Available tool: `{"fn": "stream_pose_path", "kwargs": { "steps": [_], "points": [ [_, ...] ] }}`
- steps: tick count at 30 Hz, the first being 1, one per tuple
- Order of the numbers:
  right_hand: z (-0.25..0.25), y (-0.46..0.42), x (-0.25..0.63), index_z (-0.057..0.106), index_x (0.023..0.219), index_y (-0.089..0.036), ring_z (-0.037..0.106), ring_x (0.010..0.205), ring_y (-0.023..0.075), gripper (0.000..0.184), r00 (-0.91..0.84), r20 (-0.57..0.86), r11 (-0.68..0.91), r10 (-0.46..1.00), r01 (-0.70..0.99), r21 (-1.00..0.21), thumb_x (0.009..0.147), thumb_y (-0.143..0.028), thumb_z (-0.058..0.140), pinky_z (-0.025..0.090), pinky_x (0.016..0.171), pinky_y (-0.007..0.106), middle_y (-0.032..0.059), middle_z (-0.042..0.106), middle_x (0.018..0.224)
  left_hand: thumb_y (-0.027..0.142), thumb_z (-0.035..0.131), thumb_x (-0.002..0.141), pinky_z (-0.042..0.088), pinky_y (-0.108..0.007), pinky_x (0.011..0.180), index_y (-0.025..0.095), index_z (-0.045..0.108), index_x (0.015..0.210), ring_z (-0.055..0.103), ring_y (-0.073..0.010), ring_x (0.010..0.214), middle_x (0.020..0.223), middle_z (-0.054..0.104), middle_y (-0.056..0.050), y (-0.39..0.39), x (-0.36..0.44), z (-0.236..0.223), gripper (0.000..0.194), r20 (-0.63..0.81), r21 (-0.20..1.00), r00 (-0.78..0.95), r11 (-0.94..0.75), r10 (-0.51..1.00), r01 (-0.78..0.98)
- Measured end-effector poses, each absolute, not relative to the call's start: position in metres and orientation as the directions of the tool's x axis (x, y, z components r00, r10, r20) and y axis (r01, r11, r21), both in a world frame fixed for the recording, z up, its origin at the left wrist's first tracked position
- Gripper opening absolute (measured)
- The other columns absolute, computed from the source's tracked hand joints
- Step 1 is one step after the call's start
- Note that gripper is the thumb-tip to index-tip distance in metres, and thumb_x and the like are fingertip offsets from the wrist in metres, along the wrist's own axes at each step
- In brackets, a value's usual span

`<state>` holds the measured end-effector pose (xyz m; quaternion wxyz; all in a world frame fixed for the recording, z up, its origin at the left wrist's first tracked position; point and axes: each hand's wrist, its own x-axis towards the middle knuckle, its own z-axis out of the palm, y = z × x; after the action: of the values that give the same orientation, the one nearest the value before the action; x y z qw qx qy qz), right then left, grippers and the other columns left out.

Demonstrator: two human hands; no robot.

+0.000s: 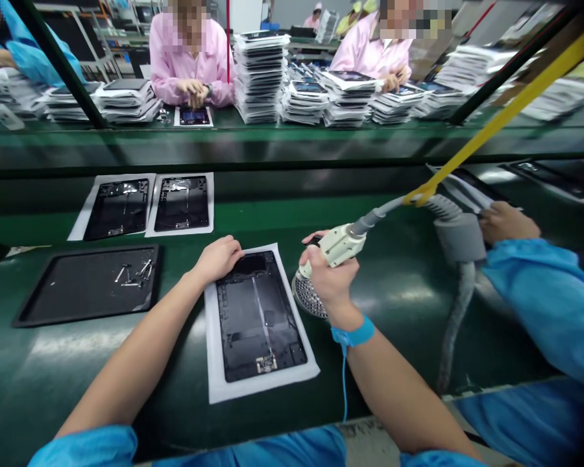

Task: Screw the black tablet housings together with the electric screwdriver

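Observation:
A black tablet back shell (pixel 257 318) lies on a white sheet (pixel 214 363) on the green belt in front of me. My left hand (pixel 217 258) is curled, its fingers pressing on the shell's far left corner. My right hand (pixel 328 275) is closed round the cream handle of a hose-fed air tool (pixel 338 245), just right of the shell. The tool's round perforated head (pixel 305 297) sits low beside the sheet's right edge. A blue strap with a cord circles my right wrist (pixel 353 335).
Two more black shells on white sheets (pixel 119 207) (pixel 182 203) lie further up the belt. A black tray (pixel 90 283) with several small metal parts sits at left. A co-worker's blue sleeve (pixel 549 298) and hand are at right. People in pink sit behind tall stacks (pixel 260 74).

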<state>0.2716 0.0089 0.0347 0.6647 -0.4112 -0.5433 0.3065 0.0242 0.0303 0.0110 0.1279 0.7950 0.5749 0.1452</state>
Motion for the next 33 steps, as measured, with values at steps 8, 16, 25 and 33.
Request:
{"fn": "stream_pose_path", "kwargs": {
  "steps": [8,16,25,33],
  "points": [
    [0.033,0.007,0.269,0.064,0.096,-0.02,0.059,0.048,0.0104,0.019,0.226,0.45,0.453,0.864,0.042,-0.89,0.084,-0.032,0.073,0.052,0.048,0.027,-0.0019,0.067,0.073,0.031,0.055,0.1,0.049,-0.03,0.08,0.02,0.069,0.09,0.064,-0.0204,0.089,0.095,0.066,-0.006,0.033,0.022,0.005,0.02,0.107,0.396,0.296,-0.314,0.949,0.863],
    [0.043,0.002,0.27,0.062,0.095,-0.021,0.059,0.048,0.0092,0.017,0.253,0.474,0.483,0.843,0.029,-0.875,0.084,-0.03,0.072,0.051,0.046,0.025,-0.0006,0.067,0.081,0.031,0.054,0.101,0.049,-0.032,0.081,0.019,0.071,0.093,0.064,-0.0217,0.093,0.096,0.066,-0.007,0.044,0.025,0.002,0.022,0.136,0.346,0.291,-0.32,0.947,0.882],
    [0.041,-0.071,0.241,0.061,0.111,-0.025,0.063,0.05,0.0131,0.024,-0.167,0.413,0.372,0.895,-0.229,-0.899,0.091,-0.035,0.067,0.054,0.045,0.028,0.0016,0.068,0.084,0.028,0.059,0.098,0.047,-0.042,0.094,0.018,0.07,0.115,0.058,-0.0299,0.111,0.114,0.066,-0.013,0.049,0.034,0.017,0.023,0.226,0.27,0.164,-0.224,0.96,0.937],
    [0.026,-0.081,0.234,0.059,0.12,-0.026,0.064,0.056,0.0142,0.03,-0.261,0.455,0.4,0.851,-0.237,-0.885,0.091,-0.027,0.068,0.057,0.054,0.031,0.0009,0.067,0.083,0.037,0.054,0.099,0.05,-0.033,0.078,0.019,0.069,0.093,0.066,-0.0246,0.094,0.1,0.067,-0.009,-0.035,0.01,0.033,0.024,0.097,0.292,-0.05,0.019,0.994,0.956]
  ]
}}
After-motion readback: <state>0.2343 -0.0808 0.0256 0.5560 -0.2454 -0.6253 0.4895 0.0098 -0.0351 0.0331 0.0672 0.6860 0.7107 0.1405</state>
